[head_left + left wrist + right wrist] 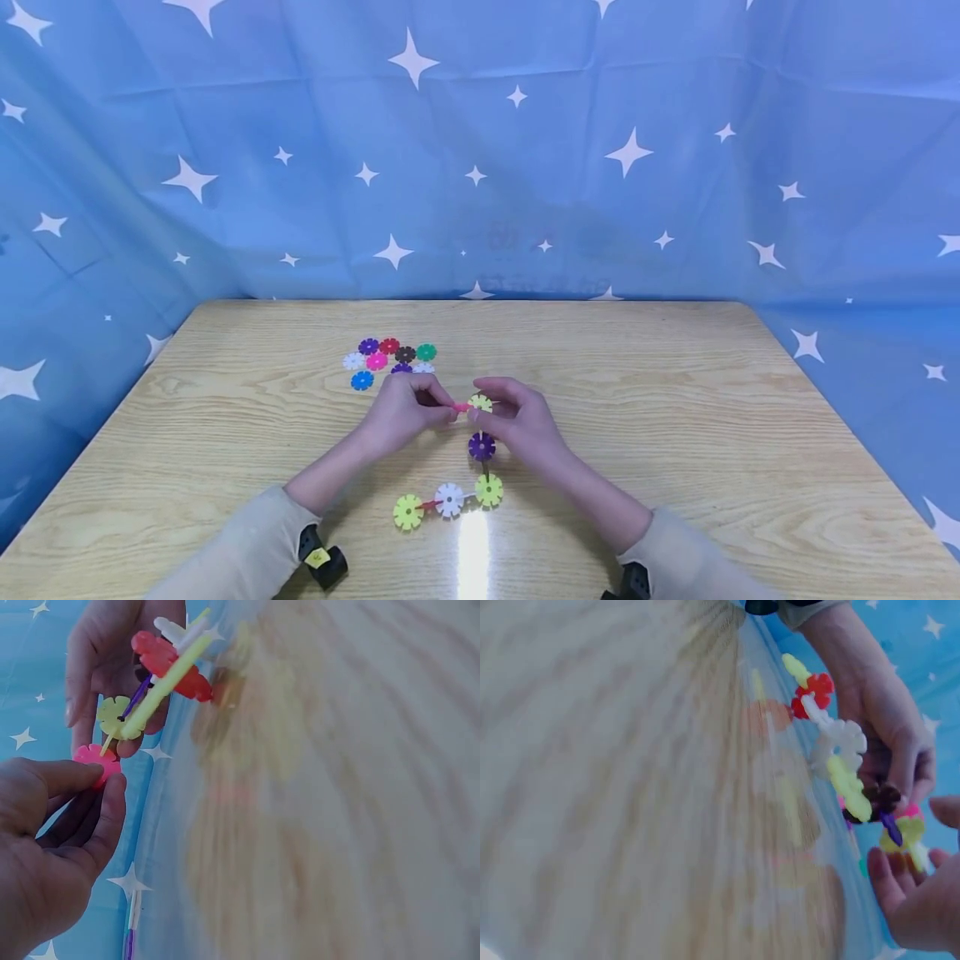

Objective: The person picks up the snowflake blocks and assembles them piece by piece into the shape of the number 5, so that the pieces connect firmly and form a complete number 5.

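My left hand (405,410) pinches a pink notched interlocking disc (97,761) between thumb and fingers. That disc stands edge-on in the head view and meets a yellow-green disc (480,404). With thumb and fingers on either side, my right hand (527,427) holds the yellow-green disc. A chain of slotted discs runs from it toward me: a purple disc (482,447), a brown one (881,801), another yellow-green disc (489,490), a white disc (450,500), a red disc (813,696) and a last yellow-green disc (408,512) at the left end.
Loose discs lie in a group beyond my left hand, among them a blue disc (362,381), a green disc (426,352) and a red one (389,346). The wooden table (712,433) ends at a blue starred curtain (480,208) behind.
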### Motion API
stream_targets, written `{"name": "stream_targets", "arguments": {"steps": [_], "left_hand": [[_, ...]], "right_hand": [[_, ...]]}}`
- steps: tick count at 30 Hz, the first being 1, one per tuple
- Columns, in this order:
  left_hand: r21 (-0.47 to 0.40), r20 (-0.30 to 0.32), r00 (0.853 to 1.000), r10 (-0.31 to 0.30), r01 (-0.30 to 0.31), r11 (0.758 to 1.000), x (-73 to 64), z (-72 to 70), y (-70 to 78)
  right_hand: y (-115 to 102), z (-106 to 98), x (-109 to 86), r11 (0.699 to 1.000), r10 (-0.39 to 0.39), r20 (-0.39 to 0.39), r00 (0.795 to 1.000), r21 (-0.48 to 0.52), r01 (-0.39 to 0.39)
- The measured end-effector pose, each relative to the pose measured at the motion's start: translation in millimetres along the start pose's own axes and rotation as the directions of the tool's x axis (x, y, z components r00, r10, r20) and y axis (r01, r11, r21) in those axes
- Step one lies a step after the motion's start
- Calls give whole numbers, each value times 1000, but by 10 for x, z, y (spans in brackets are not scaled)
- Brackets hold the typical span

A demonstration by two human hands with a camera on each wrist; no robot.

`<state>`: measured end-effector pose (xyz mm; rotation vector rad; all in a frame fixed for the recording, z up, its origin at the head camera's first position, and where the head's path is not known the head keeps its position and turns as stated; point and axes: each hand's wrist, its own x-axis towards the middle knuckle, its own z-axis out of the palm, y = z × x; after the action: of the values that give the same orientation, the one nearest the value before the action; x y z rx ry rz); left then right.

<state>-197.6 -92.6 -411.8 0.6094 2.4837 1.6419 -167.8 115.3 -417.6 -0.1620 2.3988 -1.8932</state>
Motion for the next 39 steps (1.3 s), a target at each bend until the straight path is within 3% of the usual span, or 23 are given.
{"name": "stream_targets", "arguments": {"steps": [4,10,18,24,27,32,39], "left_hand": [[9,-10,1000,-18,18,1000,2,-5,9],[41,25,1000,-18,17,999,-6,-78,-7],[131,-2,999,-33,33,991,24,-472,-134],[151,18,996,-89,85,985,51,-873,-297],[182,-5,994,-111,110,977,38,-1027,-381],[244,-46,988,-147,154,957,9,-1164,-482],[271,-40,986,-161,166,948,20,-1182,-531]], "right_hand": [[10,63,17,998,-33,-33,999,-62,31],[16,105,36,998,-42,-54,998,-51,39],[14,74,34,999,-27,-55,998,-42,25],[0,53,32,1000,-8,-43,999,-26,7],[0,41,37,1000,-7,-36,999,-13,6],[-3,26,33,1000,-15,-30,999,-7,14],[-13,23,26,1000,9,-10,1000,11,-9]]}}
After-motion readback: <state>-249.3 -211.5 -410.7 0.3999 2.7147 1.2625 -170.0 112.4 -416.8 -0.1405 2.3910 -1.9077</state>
